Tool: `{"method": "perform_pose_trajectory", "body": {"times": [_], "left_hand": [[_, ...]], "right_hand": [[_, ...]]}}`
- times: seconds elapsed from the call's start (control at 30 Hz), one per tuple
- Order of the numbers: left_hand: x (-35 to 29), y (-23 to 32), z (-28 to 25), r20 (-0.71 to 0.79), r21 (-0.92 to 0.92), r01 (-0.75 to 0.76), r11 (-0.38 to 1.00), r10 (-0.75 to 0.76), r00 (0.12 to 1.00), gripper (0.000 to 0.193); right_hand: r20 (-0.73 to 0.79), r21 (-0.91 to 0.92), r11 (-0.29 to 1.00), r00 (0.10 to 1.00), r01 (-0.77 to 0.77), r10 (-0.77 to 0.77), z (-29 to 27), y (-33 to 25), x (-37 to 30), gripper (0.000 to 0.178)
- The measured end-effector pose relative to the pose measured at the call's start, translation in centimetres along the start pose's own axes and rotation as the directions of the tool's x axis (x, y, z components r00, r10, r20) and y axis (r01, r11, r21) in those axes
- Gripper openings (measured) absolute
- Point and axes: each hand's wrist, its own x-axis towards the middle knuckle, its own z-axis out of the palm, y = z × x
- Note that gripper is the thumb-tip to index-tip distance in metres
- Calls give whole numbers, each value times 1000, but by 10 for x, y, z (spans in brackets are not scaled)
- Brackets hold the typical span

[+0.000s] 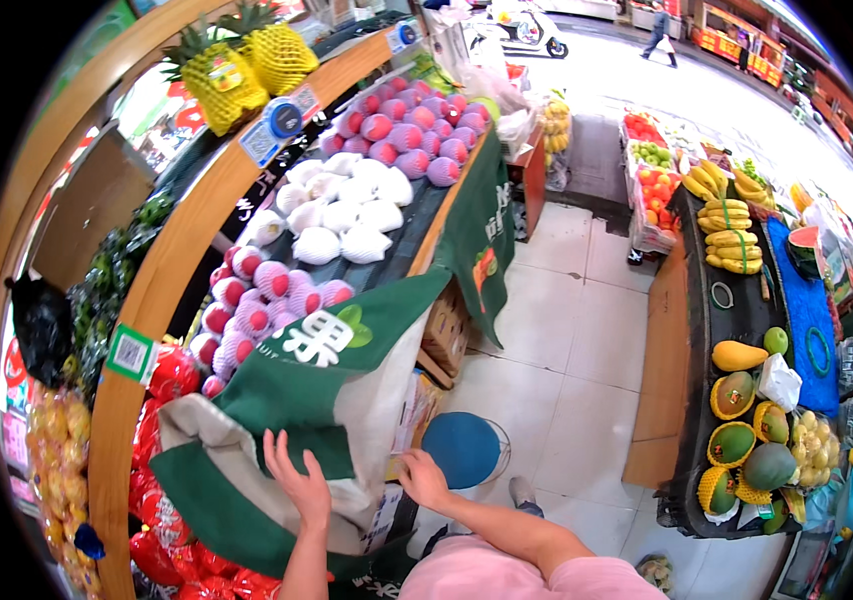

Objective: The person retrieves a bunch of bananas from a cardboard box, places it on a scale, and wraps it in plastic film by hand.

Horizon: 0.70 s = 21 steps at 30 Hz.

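Observation:
A green and beige cloth cover (352, 335) with white lettering and a leaf print is folded back over the front of the fruit stand. My left hand (299, 482) is over its folded part, fingers spread and apart, holding nothing I can see. Right of it, my right hand (425, 480) reaches below the stand's edge, fingers curled beside a carton (417, 408); what they grip, if anything, is hidden. Close to that hand stands a round blue stool (461, 450). Foam-netted pink fruit (277, 280) lies just beyond the cloth.
White-wrapped fruit (339, 205) and more netted fruit (417, 128) fill the stand's far part. Red bags (172, 530) are at the left. Across the tiled aisle (587, 350), another stand holds mangoes (735, 395) and bananas (732, 245). Netted pineapples (222, 85) sit on the upper shelf.

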Motion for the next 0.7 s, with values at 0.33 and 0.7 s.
{"method": "perform_pose_trajectory", "body": {"times": [0.33, 0.7], "left_hand": [[-171, -1, 127, 669, -301, -12, 953, 221, 710, 27], [-280, -94, 143, 963, 109, 326, 939, -180, 198, 22]], "right_hand": [[237, -390, 582, 532, -714, 813, 20, 328, -106, 43], [614, 683, -545, -20, -486, 789, 189, 356, -100, 91]]}}
